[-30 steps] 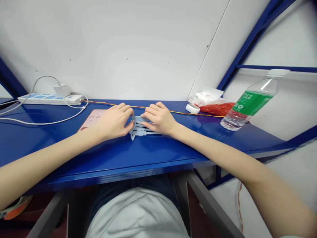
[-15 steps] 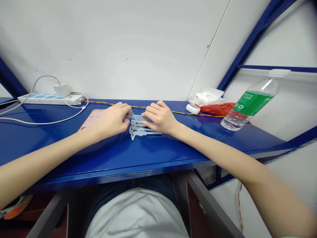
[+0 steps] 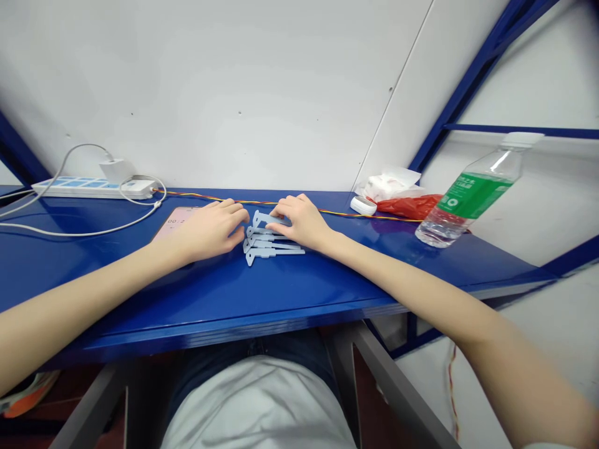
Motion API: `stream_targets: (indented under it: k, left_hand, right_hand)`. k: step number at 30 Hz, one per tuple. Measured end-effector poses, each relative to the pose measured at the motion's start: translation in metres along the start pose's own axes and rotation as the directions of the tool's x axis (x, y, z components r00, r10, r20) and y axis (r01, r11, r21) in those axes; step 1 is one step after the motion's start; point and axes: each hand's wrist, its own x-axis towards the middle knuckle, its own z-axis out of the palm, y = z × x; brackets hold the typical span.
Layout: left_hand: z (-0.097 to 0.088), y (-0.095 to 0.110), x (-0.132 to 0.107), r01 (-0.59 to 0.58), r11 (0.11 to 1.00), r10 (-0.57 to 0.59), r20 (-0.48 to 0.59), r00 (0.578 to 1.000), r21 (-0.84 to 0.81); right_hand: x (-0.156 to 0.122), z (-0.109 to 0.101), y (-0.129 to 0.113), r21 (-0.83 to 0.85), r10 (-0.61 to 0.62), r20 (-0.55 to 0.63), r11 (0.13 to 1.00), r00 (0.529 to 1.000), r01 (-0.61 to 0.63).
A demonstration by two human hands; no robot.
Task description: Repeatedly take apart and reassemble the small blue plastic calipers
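We see the left grip (image 3: 206,227) and the right grip (image 3: 302,223) facing each other across a small stack of pale blue plastic caliper-shaped pieces (image 3: 274,246). The pieces lie flat between the grips, their long axes running crosswise, roughly parallel to the near edge of the blue metal bench (image 3: 93,293). Their forked heads point toward the left grip, and their slim shafts run toward the right grip. The right grip is the nearer: its fingers lie over the end of the uppermost piece (image 3: 267,219), though we cannot tell whether they are closed on it. The left grip is half-curled and holds nothing, its fingertips just beside the heads. Past the left grip lie a phone (image 3: 175,218) with a pink timer screen and a white power strip (image 3: 93,189). Past the right grip stand a red plastic bag (image 3: 407,206) and a green-labelled water bottle (image 3: 468,202). A twisted orange-and-yellow wire (image 3: 299,204) runs behind both grips, along the white wall (image 3: 234,93).
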Motion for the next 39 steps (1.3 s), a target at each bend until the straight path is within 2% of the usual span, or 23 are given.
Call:
stream_targets:
  k: [3,6,11,15,22,27,29,31,34,37,39]
  left_hand:
    - [-0.001,-0.005,0.001,0.054,0.998,-0.055,0.048,0.997,0.02]
    - [0.002,-0.011,0.0,0.052,0.998,-0.054,0.056,0.997,0.038]
    - [0.011,-0.024,-0.002,0.037,0.997,-0.039,0.039,0.998,0.061]
    - [0.011,-0.03,-0.003,0.047,0.998,-0.049,0.049,0.998,0.049]
    - [0.007,-0.023,-0.002,0.042,0.999,-0.042,0.102,0.994,0.007]
    - [0.009,-0.019,-0.001,0.037,0.999,-0.037,0.092,0.995,-0.003]
    - [0.009,-0.02,-0.001,0.045,0.999,-0.045,0.096,0.994,-0.002]
    - [0.007,-0.02,-0.001,0.066,0.998,-0.064,0.099,0.993,-0.021]
    - [0.0,-0.013,0.001,0.168,0.97,-0.154,0.09,0.984,-0.175]
    - [-0.008,-0.001,0.004,0.352,0.829,-0.314,0.159,0.936,-0.434]
    - [-0.009,0.006,0.006,0.417,0.73,-0.358,0.217,0.908,-0.542]
  right_hand:
    - [0.002,0.004,0.002,0.057,0.117,0.073,0.991,0.99,-0.121]
    - [0.004,0.006,0.005,0.078,0.162,0.141,0.982,0.977,-0.174]
    - [0.0,0.003,0.019,0.019,0.227,0.14,0.973,0.964,-0.231]
    - [-0.003,0.002,0.028,0.073,0.257,0.168,0.959,0.952,-0.272]
    - [0.004,0.014,0.021,0.267,0.271,0.258,0.903,0.928,-0.338]
    - [0.006,0.011,0.028,0.256,0.312,0.321,0.88,0.894,-0.399]
    - [0.005,0.009,0.029,0.2,0.299,0.288,0.91,0.91,-0.363]
    - [0.005,0.007,0.026,0.13,0.256,0.193,0.95,0.947,-0.283]
    - [0.005,0.002,0.013,0.114,0.144,0.031,0.983,0.989,-0.147]
    - [0.005,-0.005,-0.005,0.152,0.069,-0.074,0.987,0.995,-0.057]
    - [0.006,-0.009,-0.014,0.143,0.033,-0.113,0.99,0.993,-0.016]
